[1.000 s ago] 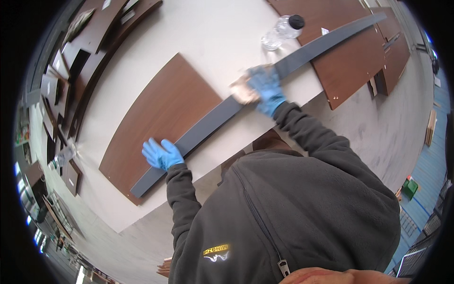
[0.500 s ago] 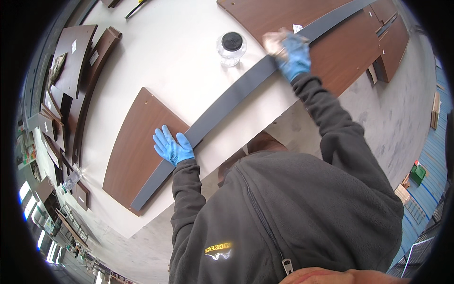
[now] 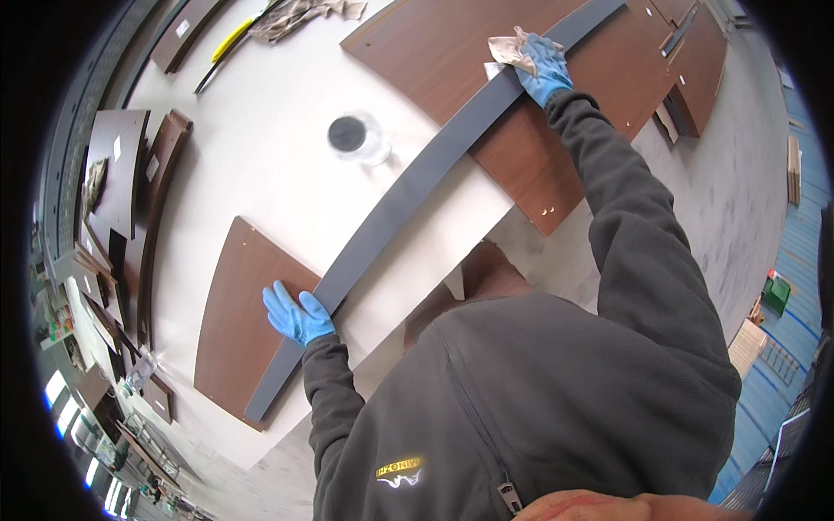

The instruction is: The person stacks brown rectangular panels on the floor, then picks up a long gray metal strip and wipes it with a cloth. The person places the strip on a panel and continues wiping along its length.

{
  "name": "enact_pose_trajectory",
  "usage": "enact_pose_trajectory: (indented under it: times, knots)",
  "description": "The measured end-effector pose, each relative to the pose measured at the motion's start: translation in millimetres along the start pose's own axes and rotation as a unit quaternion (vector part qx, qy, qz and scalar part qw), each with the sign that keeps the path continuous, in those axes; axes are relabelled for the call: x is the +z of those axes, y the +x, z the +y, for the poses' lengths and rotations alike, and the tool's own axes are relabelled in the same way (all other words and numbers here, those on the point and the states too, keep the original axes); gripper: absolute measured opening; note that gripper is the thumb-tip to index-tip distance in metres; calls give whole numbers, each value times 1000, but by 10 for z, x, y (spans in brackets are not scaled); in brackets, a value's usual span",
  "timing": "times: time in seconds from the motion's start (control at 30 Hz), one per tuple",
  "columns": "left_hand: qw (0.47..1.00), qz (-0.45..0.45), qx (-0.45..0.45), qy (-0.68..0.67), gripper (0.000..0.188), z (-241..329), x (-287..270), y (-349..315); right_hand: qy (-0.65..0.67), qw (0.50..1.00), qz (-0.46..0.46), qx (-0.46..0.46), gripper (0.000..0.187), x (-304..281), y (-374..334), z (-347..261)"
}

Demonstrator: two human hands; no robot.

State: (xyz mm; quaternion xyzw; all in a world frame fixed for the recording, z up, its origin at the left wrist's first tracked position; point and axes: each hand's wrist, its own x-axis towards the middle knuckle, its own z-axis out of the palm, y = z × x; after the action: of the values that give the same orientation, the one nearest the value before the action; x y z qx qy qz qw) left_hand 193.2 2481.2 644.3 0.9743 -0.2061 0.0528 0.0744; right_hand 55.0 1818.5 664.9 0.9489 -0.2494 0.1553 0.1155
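A long dark grey strip [image 3: 417,182] lies slantwise across two brown wooden panels. Its near left end rests on the smaller brown panel [image 3: 239,304]. My left hand [image 3: 300,317], in a blue glove, lies over the strip near that end, fingers stretched out and thumb apart. Farther along at upper right, my blue-gloved right hand [image 3: 546,69] grips a crumpled beige cloth [image 3: 512,50] against the strip, above the larger brown panel [image 3: 530,161]. The cloth hides part of the strip beneath it.
A clear jar with a black lid [image 3: 352,137] stands on the white table [image 3: 282,195] beyond the strip. A yellow-handled tool [image 3: 230,41] and a rag [image 3: 300,17] lie farther back. Brown boards [image 3: 161,208] are piled at the left.
My right hand has slid the cloth a little farther along the strip, away from my left hand. The left hand keeps its place on the strip, while the whole view has shifted.
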Motion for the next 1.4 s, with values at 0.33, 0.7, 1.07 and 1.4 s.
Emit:
enact_pose_trajectory:
  times: [0.33, 0.7, 1.07, 1.4]
  knots:
    - [922, 72, 160, -344, 58, 3599, 109, 349, 338, 909, -186, -155, 79, -551, -624, -589]
    - [997, 5, 68, -38, 64, 4299, 687, 837, 127, 990, 22, 52, 38, 921, 1118, 3759]
    - [997, -24, 71, -15, 67, 4324, 681, 878, 289, 943, 81, -142, 50, -29, 260, 1635]
    - [997, -36, 68, -8, 63, 4341, 660, 881, 96, 993, -66, 14, 40, 481, 763, 3199]
